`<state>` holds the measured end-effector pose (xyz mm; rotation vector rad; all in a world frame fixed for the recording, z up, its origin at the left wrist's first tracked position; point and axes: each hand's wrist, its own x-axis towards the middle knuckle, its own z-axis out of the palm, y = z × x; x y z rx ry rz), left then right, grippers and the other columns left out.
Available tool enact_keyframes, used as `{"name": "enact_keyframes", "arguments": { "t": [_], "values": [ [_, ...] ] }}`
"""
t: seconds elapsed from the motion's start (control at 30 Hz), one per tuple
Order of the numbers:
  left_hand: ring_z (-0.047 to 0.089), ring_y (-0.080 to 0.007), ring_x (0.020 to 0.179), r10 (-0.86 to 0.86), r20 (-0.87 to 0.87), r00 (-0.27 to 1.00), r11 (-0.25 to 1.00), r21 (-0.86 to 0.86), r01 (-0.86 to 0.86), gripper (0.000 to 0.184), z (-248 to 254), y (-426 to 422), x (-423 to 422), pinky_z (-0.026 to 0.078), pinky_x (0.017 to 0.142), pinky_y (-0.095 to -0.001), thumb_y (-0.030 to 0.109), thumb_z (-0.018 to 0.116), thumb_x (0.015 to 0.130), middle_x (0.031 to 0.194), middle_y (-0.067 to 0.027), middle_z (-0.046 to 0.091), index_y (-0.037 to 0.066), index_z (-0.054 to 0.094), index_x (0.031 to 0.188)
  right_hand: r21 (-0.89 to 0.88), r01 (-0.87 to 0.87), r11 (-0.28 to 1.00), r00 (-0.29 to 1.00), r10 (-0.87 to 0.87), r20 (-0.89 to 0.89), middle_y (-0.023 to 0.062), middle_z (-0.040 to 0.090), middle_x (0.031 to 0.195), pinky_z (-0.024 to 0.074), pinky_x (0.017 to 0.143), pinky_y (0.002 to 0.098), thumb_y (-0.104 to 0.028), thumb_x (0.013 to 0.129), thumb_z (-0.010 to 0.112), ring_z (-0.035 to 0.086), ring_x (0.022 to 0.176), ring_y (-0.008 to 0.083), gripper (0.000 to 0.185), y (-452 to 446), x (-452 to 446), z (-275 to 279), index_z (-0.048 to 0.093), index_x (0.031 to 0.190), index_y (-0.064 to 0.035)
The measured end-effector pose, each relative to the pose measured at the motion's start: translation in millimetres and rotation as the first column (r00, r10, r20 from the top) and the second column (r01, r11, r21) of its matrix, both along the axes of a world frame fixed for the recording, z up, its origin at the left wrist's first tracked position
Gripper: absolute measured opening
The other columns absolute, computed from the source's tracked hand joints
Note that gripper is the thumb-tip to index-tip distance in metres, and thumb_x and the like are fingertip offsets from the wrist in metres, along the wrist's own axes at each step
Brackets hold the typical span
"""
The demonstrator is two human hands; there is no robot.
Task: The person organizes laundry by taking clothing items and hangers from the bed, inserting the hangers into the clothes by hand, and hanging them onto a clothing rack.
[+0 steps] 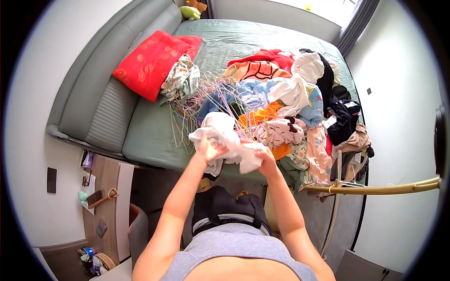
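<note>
A white garment [220, 127] hangs bunched between my two hands at the near edge of the bed. On its left part, my left hand [209, 149] has its fingers bent around the cloth. My right hand [265, 160] grips the right part of the same garment. Just beyond it lies a tangle of thin coloured hangers [187, 112]. A large heap of clothes spreads to the right, with a patterned pinkish garment [281, 133], an orange piece [260, 114] and a white garment [289, 96].
A red pillow [152, 61] rests against the grey headboard [89, 89]. The green bed sheet [150, 136] lies under the heap. At the left is a wooden desk [110, 187] with a chair [138, 229]. A yellowish pole [389, 188] juts in from the right.
</note>
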<state>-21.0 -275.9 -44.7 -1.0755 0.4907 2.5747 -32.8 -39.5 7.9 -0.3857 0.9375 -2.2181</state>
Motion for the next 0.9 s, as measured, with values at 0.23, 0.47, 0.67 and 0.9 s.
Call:
{"name": "enact_keyframes", "arguments": {
  "t": [0.23,0.47,0.67,0.9],
  "values": [
    [0.059,-0.0225,0.068,-0.061,-0.119,0.991,0.888,-0.460,-0.001,0.022,-97.4,49.9,2.0,0.052,0.060,-0.0376,0.005,0.046,0.081,0.082,-0.0094,0.059,0.000,0.051,0.102,0.578,-0.114,0.808,0.971,-0.032,0.236,0.0120,0.065,0.082,0.0451,0.076,0.0284,-0.048,0.093,0.027,0.061,0.078,0.0195,0.066,0.5,22.4,-65.2,0.065,0.082,0.0046],
    [0.055,-0.0172,0.077,-0.946,-0.142,0.292,0.170,-0.983,0.075,0.026,-7.8,22.9,51.2,0.045,0.070,-0.0316,0.014,0.050,0.080,0.084,-0.0145,0.060,-0.004,0.054,0.098,0.465,0.162,0.870,0.857,-0.358,0.372,0.0062,0.063,0.091,0.0476,0.071,0.0298,-0.035,0.085,0.058,0.060,0.082,0.0170,0.038,-71.1,-14.8,-90.8,0.060,0.100,0.0001],
    [0.057,-0.0108,0.068,-0.768,-0.211,0.605,0.411,-0.886,0.213,0.033,-27.6,-59.3,41.6,0.047,0.064,-0.0268,0.033,0.050,0.090,0.077,-0.0018,0.063,0.002,0.061,0.088,0.475,0.172,0.863,0.946,-0.279,0.163,0.0037,0.063,0.084,0.0469,0.066,0.0253,-0.005,0.072,0.059,0.060,0.071,0.0132,0.021,-126.8,-10.2,-86.7,0.062,0.093,-0.0016],
    [0.060,-0.0187,0.090,-0.448,-0.124,0.885,0.786,-0.527,0.323,0.038,-26.1,-136.8,12.9,0.053,0.070,-0.0328,0.029,0.053,0.088,0.104,-0.0095,0.057,0.006,0.046,0.116,0.374,0.015,0.927,0.971,-0.102,0.214,0.0042,0.064,0.081,0.0487,0.064,0.0263,-0.002,0.069,0.058,0.061,0.069,0.0133,0.024,-184.7,23.7,-46.1,0.064,0.093,-0.0014]
  ]
}}
